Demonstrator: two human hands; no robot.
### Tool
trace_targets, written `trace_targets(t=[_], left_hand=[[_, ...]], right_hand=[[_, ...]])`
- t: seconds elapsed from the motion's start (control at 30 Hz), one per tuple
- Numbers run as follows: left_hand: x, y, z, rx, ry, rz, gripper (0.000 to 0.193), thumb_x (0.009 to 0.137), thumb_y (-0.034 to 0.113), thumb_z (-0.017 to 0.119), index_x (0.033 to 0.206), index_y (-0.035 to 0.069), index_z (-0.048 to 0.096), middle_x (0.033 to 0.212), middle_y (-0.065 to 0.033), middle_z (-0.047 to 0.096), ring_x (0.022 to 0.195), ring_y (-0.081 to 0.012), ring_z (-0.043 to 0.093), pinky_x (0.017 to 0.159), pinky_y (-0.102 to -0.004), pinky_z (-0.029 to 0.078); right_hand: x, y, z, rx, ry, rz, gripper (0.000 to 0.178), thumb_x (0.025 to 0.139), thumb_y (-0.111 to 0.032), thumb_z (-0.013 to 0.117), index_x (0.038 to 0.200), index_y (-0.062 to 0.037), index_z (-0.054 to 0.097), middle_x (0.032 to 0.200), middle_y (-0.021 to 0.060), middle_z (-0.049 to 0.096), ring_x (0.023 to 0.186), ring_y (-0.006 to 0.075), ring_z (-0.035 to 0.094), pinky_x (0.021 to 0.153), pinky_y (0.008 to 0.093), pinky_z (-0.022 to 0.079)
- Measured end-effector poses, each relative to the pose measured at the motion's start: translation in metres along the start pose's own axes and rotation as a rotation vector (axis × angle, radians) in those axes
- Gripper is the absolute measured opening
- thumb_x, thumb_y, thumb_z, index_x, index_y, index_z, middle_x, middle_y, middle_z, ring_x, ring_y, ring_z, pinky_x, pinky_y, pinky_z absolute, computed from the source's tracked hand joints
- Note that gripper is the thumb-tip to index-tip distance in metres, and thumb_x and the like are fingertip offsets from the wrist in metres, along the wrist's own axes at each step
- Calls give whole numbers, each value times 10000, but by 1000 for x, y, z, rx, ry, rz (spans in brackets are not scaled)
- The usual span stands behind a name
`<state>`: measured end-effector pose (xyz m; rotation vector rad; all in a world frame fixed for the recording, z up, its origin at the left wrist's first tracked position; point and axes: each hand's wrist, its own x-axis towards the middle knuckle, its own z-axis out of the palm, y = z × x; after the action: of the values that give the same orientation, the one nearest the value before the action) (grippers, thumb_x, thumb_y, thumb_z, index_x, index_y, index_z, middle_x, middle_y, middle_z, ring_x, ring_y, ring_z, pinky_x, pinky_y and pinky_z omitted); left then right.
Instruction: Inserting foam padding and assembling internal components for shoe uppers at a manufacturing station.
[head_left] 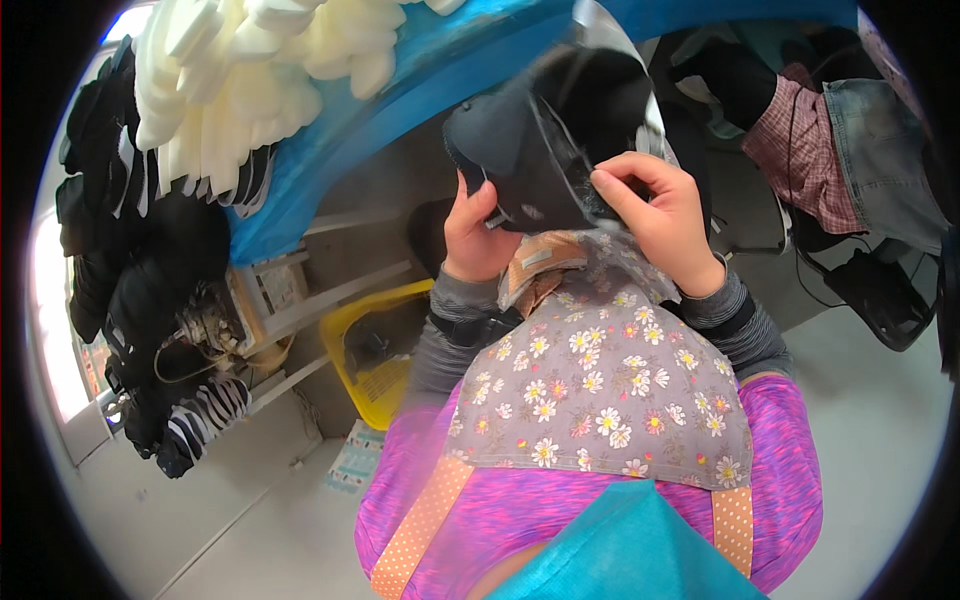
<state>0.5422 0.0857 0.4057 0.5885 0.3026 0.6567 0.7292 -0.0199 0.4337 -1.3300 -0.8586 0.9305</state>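
In front of my chest I hold a dark fabric piece (500,140) with a curved, stitched left edge and a hollow black inside. Its exact kind I cannot tell. My left hand (480,230) grips its lower left side, thumb up in front and the other fingers mostly hidden behind. My right hand (660,210) pinches the inner edge on the right between thumb and forefinger. A shiny whitish strip (610,25) runs along the piece's upper right. Below both hands lies my grey floral apron (600,390).
White foam pieces (230,80) are heaped on a blue-covered surface (400,110) at the upper left. Dark fabric pieces (170,270) hang beside it. A yellow basket (350,375) holds something black. At the right sits another person in a plaid garment (810,150).
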Motion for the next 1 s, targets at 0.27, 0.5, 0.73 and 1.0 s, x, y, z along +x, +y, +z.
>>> trace_targets(t=[0.27,0.5,0.73,1.0], left_hand=[[0,-5,-7,-137,13,84,621,939,155,537,1506,150,285,1450,-112,452,1326,-310,468,1102,-485,388],[-3,-14,-9,-75,-21,75,647,913,136,554,1501,124,285,1438,-122,464,1314,-314,478,1103,-473,389],[2,-14,-4,-126,31,66,590,948,157,508,1498,128,297,1442,-107,463,1313,-294,481,1100,-460,395],[0,-28,-7,-101,139,-195,468,1016,248,461,1449,96,370,1371,-72,524,1252,-238,524,1062,-417,421]], right_hand=[[5,5,-14,-62,-166,-393,75,891,-63,688,924,4,686,852,2,660,771,39,556,670,223,440],[15,-17,-9,-102,-240,224,201,861,-172,743,844,2,643,679,-27,562,636,28,479,565,217,390],[4,-2,1,-162,-100,-117,178,872,-117,730,851,47,665,681,14,589,628,46,490,548,237,385],[8,2,-11,-346,-195,30,135,876,-64,659,880,70,643,690,143,594,607,117,537,568,290,430]])
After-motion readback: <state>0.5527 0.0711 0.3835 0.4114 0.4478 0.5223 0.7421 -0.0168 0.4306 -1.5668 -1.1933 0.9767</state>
